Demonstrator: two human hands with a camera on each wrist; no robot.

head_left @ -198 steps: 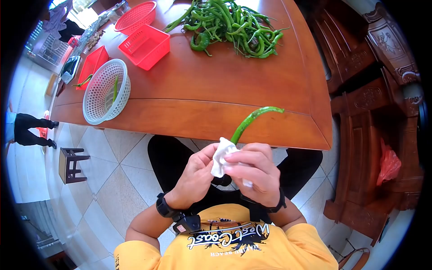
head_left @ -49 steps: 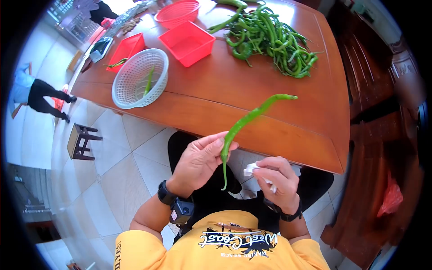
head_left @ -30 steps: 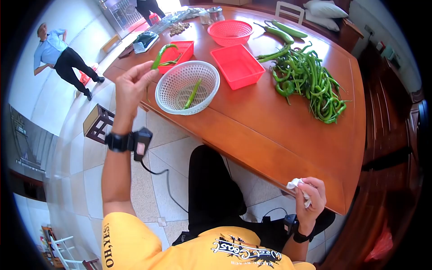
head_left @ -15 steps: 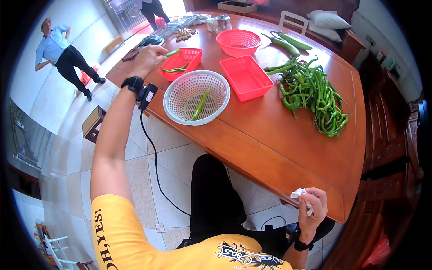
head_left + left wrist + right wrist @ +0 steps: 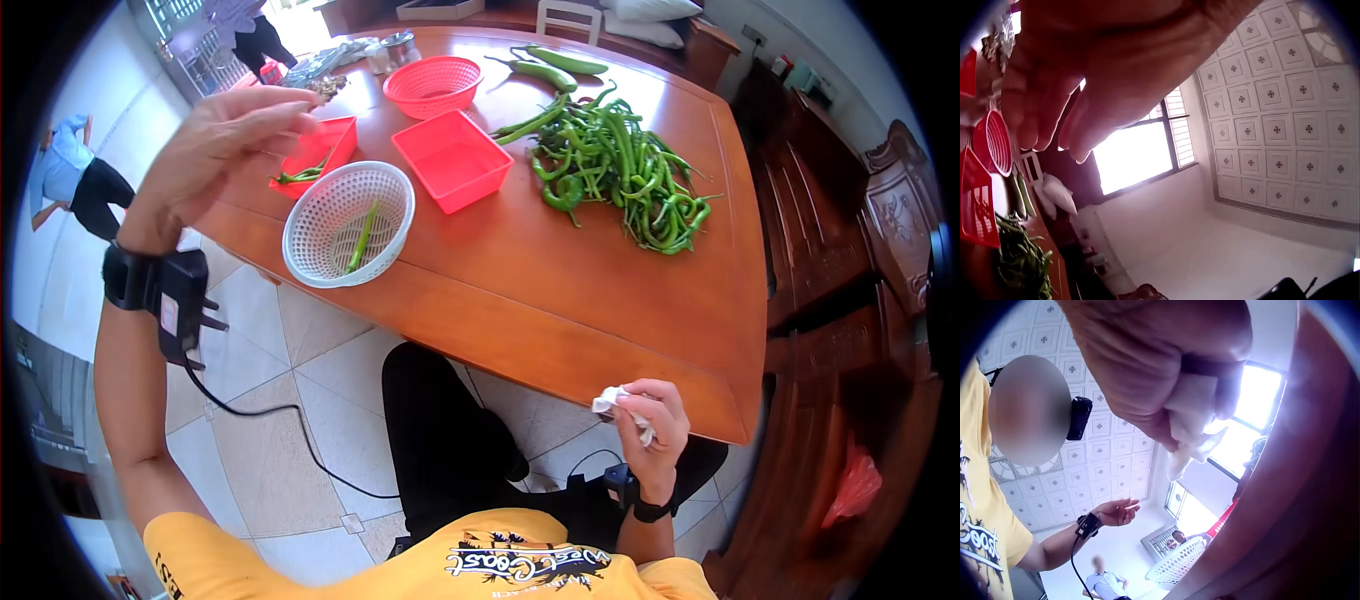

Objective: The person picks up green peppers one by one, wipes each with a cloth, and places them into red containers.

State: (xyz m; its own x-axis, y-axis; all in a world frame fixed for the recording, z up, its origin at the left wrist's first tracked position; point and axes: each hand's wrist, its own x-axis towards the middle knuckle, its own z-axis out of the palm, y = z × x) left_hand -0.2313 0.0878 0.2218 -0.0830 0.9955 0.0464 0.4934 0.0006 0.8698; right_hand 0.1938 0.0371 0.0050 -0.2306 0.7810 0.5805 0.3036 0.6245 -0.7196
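My left hand [image 5: 215,155] is raised over the table's left end, its fingers loosely extended with nothing in them. Beyond it, the small red basket [image 5: 345,150] holds several green peppers [image 5: 303,174]. My right hand [image 5: 655,440] grips a crumpled white cloth or tissue [image 5: 612,402] by the table's front edge. The right wrist view shows the white tissue [image 5: 1192,412] bunched in the fingers. A white colander [image 5: 300,235] near the front edge has one green pepper [image 5: 364,237] inside. A large heap of long green peppers [image 5: 630,170] lies on the right half of the table.
An empty-looking red rectangular basket [image 5: 455,160] and a round red basket [image 5: 433,85] stand mid-table. Two large long green vegetables [image 5: 565,62] lie behind the heap. A black cable [image 5: 300,408] hangs from the left wrist. A person [image 5: 75,175] stands at the left.
My left hand carried a green pepper from in front of the body to the small red basket, let it go and drew back. My right hand kept the white tissue near the table edge.
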